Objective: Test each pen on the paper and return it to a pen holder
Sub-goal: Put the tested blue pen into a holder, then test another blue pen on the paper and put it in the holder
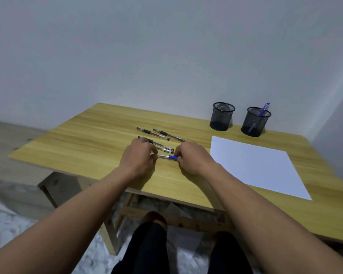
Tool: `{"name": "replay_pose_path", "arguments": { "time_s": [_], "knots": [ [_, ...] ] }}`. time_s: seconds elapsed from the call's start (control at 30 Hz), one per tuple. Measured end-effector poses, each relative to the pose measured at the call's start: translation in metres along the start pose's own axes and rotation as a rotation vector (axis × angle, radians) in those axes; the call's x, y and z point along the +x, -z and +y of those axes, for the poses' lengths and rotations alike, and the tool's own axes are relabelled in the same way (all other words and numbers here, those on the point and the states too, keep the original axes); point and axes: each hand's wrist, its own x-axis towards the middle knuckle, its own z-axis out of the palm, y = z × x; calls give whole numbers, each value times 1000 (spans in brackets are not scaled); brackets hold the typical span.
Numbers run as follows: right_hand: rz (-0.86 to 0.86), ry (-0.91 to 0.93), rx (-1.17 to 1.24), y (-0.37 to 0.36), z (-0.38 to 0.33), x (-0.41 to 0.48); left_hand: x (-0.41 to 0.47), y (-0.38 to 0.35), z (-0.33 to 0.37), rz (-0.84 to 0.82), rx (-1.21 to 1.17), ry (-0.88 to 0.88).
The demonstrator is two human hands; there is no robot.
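Your left hand (136, 158) and right hand (193, 158) each pinch one end of the blue pen (167, 157) (cap rightward), just beside loose pens (152, 133) on the tabletop (87, 141).

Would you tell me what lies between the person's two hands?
In the head view, a blue pen spans the gap, left hand and right hand each pinching an end.

Six pens (152, 133), two holders (222, 117) — one paper (253, 165)

wooden table (91, 139), grey wall (147, 46)
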Motion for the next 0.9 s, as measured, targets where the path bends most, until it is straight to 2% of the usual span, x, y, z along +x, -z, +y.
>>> {"name": "replay_pose_path", "arguments": {
  "time_s": [0.33,0.4,0.5,0.63,0.73,0.8,0.9],
  "knots": [
    [169,9,98,50,24,-11,39,44,36,159,-118,-248],
    [214,-37,170,59,31,-15,46,46,51,255,-173,-231],
    [294,-137,404,67,44,-20,50,42,78,349,-355,-140],
    [399,-258,737,76,57,-29,52,24,111,191,-647,51],
    [424,-312,1060,81,63,-39,54,8,124,-14,-787,67],
    [454,-322,1193,82,70,-42,55,0,133,-140,-1002,89],
    [470,-345,1331,82,80,-44,61,1,146,-147,-1218,154]
  ]
}}
